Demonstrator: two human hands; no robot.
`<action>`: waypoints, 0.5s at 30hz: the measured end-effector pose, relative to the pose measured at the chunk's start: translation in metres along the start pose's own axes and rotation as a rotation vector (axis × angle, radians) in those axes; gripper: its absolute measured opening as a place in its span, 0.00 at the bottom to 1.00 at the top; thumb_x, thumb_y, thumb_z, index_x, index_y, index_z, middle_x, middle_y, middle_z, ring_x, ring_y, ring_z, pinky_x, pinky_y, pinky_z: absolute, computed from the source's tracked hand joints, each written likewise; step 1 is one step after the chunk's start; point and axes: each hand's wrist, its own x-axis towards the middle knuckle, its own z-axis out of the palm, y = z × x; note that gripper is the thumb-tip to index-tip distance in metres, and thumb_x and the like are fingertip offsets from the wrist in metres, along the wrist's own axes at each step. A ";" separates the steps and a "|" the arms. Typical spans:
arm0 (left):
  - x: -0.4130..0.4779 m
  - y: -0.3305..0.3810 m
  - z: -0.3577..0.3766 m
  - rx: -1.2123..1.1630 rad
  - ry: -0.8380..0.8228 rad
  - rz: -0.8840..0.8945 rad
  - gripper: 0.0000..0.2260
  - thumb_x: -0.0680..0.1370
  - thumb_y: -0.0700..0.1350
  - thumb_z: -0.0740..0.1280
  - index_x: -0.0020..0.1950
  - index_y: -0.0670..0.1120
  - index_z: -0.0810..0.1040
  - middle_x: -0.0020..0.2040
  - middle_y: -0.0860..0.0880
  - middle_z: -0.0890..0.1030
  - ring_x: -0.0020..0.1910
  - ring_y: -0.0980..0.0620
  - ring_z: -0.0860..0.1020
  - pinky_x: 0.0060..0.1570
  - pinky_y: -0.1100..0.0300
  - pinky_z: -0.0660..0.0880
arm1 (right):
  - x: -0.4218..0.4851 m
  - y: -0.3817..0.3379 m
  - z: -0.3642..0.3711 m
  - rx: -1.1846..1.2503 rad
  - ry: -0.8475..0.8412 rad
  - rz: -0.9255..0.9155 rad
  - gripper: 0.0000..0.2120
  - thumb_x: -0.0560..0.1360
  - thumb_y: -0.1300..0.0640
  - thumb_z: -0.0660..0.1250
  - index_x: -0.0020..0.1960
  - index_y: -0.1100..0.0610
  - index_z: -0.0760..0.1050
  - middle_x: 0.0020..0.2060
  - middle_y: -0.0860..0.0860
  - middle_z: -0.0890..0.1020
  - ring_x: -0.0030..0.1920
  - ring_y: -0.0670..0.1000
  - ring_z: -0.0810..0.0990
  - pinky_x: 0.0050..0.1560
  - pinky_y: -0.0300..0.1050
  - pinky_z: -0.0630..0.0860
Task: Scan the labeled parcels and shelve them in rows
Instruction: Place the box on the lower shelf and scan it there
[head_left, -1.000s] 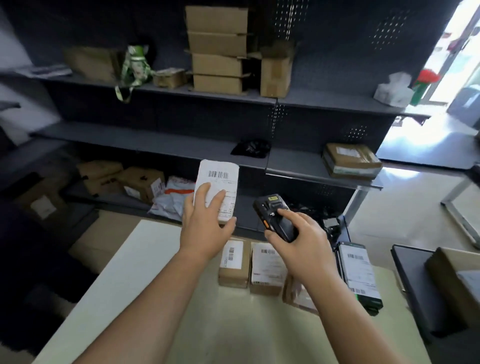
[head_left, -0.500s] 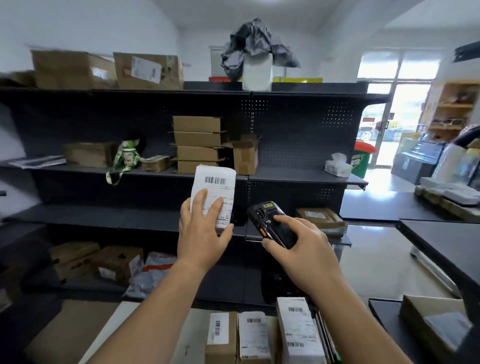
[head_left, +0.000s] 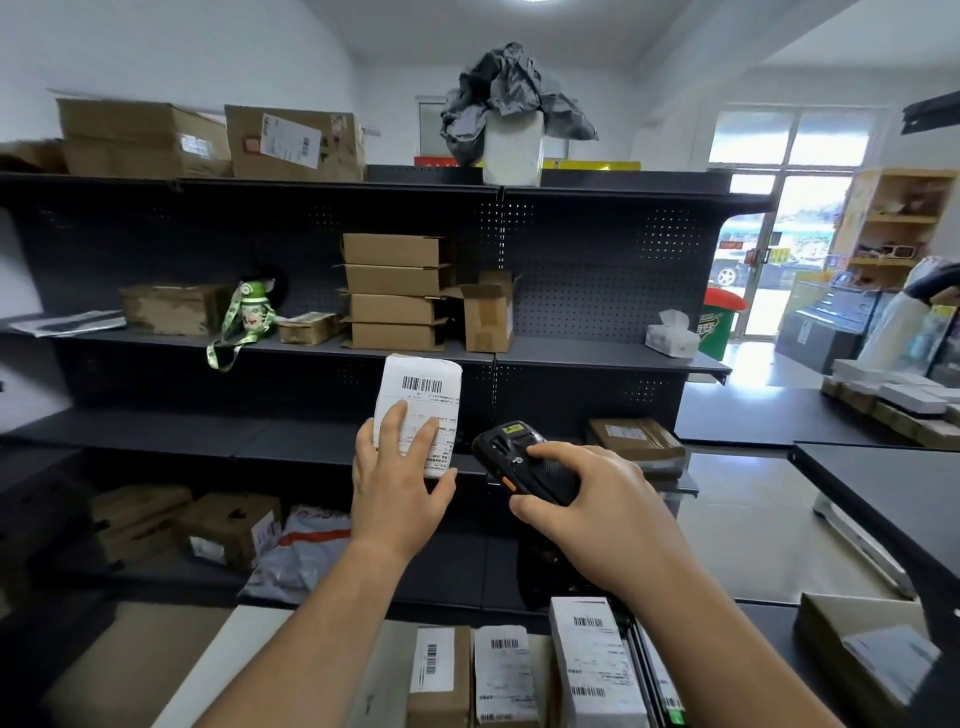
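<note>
one small parcel (head_left: 441, 410) seems light and stiff; left hand (head_left: 399, 499) pinches it below the barcode (head_left: 422, 385). right hand (head_left: 597, 512) clasps the scanner (head_left: 519, 460).

Dark shelf (head_left: 597, 354), stacked cartons (head_left: 392, 293) (four high), tissue pack (head_left: 671, 336)

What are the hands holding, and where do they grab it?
The left hand holds a small white barcode-labelled parcel by its lower half, barcode end upward. The right hand grips a black handheld scanner around its lower body.
</note>
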 end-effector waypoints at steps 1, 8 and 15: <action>-0.001 0.000 0.000 0.002 0.001 -0.004 0.26 0.73 0.54 0.73 0.69 0.51 0.72 0.75 0.48 0.60 0.72 0.38 0.58 0.65 0.36 0.69 | 0.000 0.000 0.000 -0.006 -0.014 0.004 0.26 0.69 0.38 0.70 0.66 0.37 0.73 0.56 0.40 0.77 0.58 0.44 0.74 0.52 0.42 0.73; -0.008 0.004 0.000 0.019 0.006 0.008 0.26 0.72 0.53 0.73 0.69 0.50 0.73 0.75 0.47 0.61 0.72 0.38 0.59 0.65 0.36 0.69 | -0.006 0.002 -0.008 -0.064 -0.109 0.005 0.26 0.69 0.38 0.70 0.66 0.36 0.73 0.57 0.41 0.77 0.58 0.45 0.73 0.53 0.42 0.73; -0.018 0.005 0.003 0.031 0.012 0.008 0.26 0.72 0.52 0.73 0.68 0.49 0.74 0.74 0.46 0.62 0.71 0.36 0.60 0.64 0.35 0.69 | -0.013 0.003 -0.017 -0.074 -0.168 0.009 0.25 0.69 0.38 0.71 0.65 0.36 0.73 0.53 0.41 0.76 0.56 0.45 0.73 0.51 0.43 0.74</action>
